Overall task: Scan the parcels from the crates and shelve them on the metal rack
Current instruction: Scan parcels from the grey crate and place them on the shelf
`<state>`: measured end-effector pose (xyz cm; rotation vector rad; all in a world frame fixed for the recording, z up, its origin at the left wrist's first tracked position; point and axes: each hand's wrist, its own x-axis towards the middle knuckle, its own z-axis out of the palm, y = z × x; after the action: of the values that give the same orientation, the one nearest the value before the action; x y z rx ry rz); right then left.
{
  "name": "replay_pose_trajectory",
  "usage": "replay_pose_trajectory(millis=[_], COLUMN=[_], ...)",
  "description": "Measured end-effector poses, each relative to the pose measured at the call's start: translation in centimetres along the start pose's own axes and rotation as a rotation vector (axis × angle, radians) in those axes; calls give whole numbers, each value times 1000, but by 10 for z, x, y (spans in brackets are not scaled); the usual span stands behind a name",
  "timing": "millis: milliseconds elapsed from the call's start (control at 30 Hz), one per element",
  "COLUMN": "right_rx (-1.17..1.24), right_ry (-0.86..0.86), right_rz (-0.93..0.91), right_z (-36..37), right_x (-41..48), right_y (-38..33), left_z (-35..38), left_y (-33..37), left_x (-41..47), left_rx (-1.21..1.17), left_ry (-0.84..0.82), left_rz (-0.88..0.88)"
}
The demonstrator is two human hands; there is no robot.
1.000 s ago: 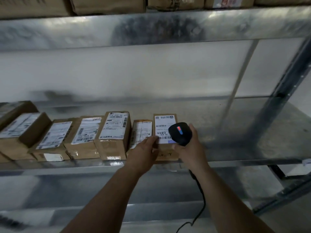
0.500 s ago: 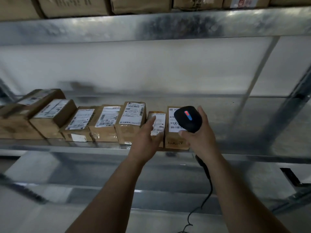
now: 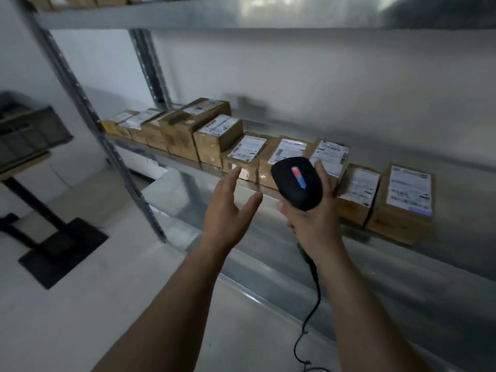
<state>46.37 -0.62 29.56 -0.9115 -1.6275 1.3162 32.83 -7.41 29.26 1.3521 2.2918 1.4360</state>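
Lifted off the brown cardboard parcels (image 3: pixel 247 149), my left hand (image 3: pixel 228 210) hangs spread, empty, at nine o'clock of the black corded scanner (image 3: pixel 296 186) my right hand (image 3: pixel 316 224) grips; a careless swing could topple them.

Left hand (image 3: pixel 230 210): raised, fingers spread and loosely extended, gripping nothing. Right hand (image 3: pixel 315 218): just beside it, fingers wrapped round a black scanner (image 3: pixel 296 186). Both forearms extended forward.
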Motion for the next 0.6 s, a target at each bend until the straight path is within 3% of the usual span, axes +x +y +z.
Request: replay_pose_trajectory(millis=[267, 600], right_rx=[-30, 13], right_ry=[-143, -263], right_rz=[-72, -159], right_z=[115, 315], right_x=[-12, -6], right_y=[-22, -52], left_z=[-99, -259], left_y=[-69, -185], left_x=[3, 37], left_rx=[-69, -20], left_ry=[124, 230], left_rz=[-73, -111])
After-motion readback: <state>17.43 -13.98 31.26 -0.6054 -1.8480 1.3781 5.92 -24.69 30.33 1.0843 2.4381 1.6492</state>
